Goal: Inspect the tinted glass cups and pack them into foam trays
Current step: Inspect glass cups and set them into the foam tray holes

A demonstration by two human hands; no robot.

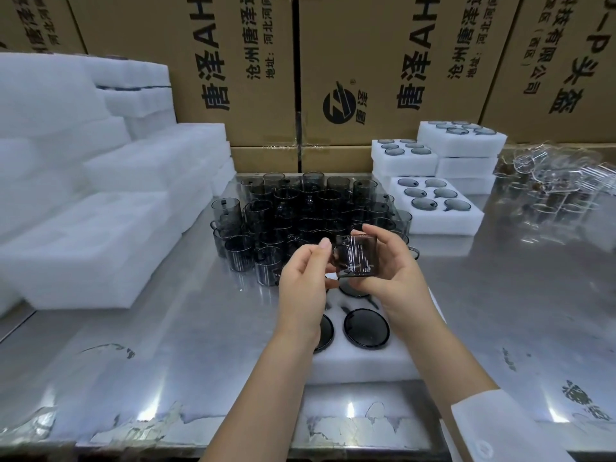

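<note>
Both hands hold one dark tinted glass cup (356, 256) above the table's middle. My right hand (391, 275) grips its right side, fingers curled over the top and bottom. My left hand (305, 285) pinches its handle side. Below them lies a white foam tray (363, 360) with dark cups seated in its holes; one such cup (366, 327) shows fully, others are partly hidden by my arms. A dense cluster of loose tinted cups (300, 211) stands behind the hands.
Filled foam trays (436, 208) are stacked at the back right, and another stack (461, 136) stands beyond them. Empty foam trays (83, 228) pile up on the left. Clear glassware (550, 181) lies far right. Cardboard boxes (366, 68) wall the back. The table is shiny metal (166, 345).
</note>
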